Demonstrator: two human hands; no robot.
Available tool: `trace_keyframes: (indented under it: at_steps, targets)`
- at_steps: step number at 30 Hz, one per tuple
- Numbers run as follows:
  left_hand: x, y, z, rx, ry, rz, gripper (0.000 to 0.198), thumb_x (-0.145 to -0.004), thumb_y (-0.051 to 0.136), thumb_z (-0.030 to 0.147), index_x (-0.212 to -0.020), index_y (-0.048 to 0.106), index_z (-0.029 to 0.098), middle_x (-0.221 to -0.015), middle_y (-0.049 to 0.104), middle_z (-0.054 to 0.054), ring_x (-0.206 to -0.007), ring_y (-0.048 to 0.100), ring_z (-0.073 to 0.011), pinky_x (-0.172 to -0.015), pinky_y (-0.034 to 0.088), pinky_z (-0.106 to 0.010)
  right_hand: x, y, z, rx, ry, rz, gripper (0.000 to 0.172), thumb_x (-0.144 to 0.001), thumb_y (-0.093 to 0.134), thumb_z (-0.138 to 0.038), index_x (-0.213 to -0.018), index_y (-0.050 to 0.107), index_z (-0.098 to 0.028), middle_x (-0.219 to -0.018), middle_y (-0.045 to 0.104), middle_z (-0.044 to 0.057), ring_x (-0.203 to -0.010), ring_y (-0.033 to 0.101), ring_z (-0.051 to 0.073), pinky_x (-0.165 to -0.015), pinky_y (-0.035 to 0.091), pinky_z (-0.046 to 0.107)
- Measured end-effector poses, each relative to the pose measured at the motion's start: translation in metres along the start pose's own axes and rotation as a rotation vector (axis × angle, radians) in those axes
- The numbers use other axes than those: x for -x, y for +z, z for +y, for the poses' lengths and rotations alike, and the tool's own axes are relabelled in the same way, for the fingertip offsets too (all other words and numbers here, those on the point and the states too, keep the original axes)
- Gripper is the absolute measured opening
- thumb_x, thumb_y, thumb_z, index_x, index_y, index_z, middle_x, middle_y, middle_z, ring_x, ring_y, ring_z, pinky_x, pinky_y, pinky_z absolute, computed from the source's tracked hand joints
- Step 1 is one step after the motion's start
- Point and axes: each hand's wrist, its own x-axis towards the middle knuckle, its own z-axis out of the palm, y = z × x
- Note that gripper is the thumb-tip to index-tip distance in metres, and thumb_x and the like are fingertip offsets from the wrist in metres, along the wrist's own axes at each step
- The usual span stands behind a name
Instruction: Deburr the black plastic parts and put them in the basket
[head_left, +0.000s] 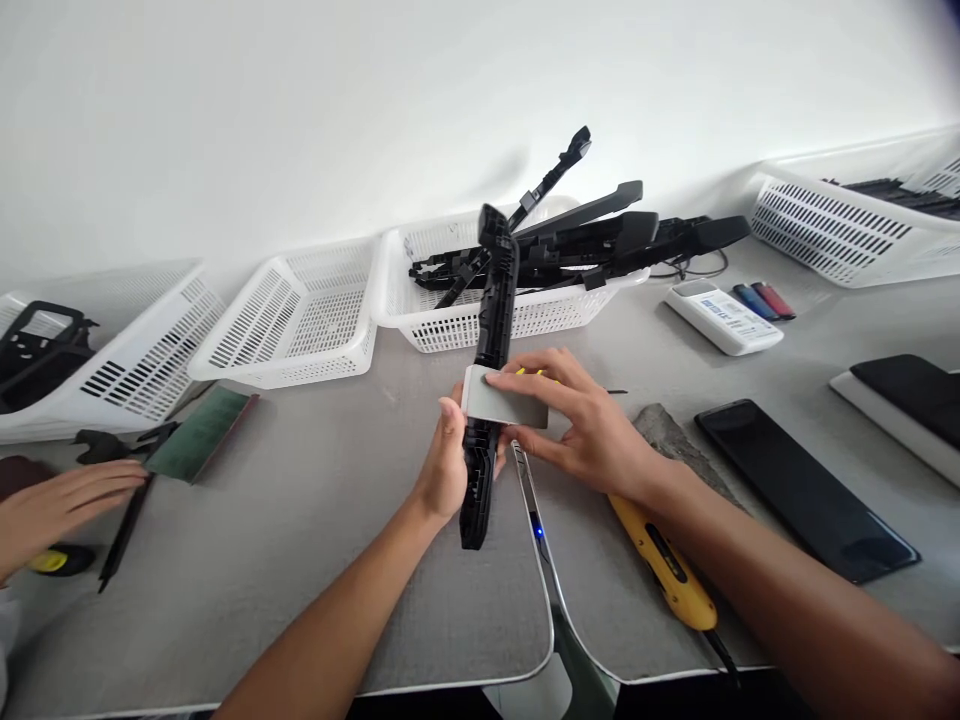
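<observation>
My left hand (444, 465) is wrapped round a long black plastic trim piece (496, 300), which stands nearly upright above the table. In my right hand (585, 420), thumb and fingers pinch a flat grey sheet (506, 400) that looks like folded sandpaper. The sheet lies across the front of the trim piece and hides part of it. Something yellow (551, 376) shows behind my right fingers; whether they touch it I cannot tell.
Black trim pieces jut from a white basket (442, 330); other baskets (300, 375) line the wall. Right lie a yellow corded tool (667, 570), a phone (802, 485) and a white device (724, 315). At left, a co-worker's hand (75, 505) is near a green sheet (202, 430).
</observation>
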Motion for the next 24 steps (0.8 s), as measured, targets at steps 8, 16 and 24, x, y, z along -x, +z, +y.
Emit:
trace_keyframes:
  at_steps: [8, 16, 24]
  targets:
    - [0.000, 0.002, 0.006, -0.036, 0.022, 0.016, 0.073, -0.093, 0.042, 0.091, -0.123, 0.051, 0.026, -0.069, 0.058, 0.005, -0.049, 0.044, -0.0113, -0.044, 0.039, -0.022, -0.001, -0.003, 0.003, 0.133, 0.005, 0.112, 0.058, -0.088, 0.065, -0.003, -0.135, 0.070, -0.035, -0.127, 0.065, 0.007, -0.117, 0.057, 0.031, -0.100, 0.057, 0.054]
    - [-0.001, 0.003, 0.008, -0.026, 0.040, 0.040, 0.071, -0.091, 0.044, 0.092, -0.117, 0.052, 0.026, -0.066, 0.057, 0.006, -0.046, 0.042, -0.0102, -0.042, 0.035, -0.022, 0.000, -0.007, 0.006, 0.124, 0.047, 0.082, 0.058, -0.088, 0.065, -0.004, -0.135, 0.071, -0.036, -0.128, 0.064, 0.007, -0.119, 0.058, 0.032, -0.102, 0.057, 0.056]
    - [-0.002, 0.002, 0.005, -0.006, 0.030, 0.095, 0.075, -0.093, 0.042, 0.092, -0.124, 0.055, 0.025, -0.072, 0.063, 0.003, -0.051, 0.051, -0.0136, -0.046, 0.040, -0.026, 0.000, 0.000, -0.003, 0.019, -0.024, -0.055, 0.049, -0.094, 0.067, -0.010, -0.138, 0.068, -0.032, -0.133, 0.064, 0.009, -0.119, 0.061, 0.029, -0.103, 0.056, 0.054]
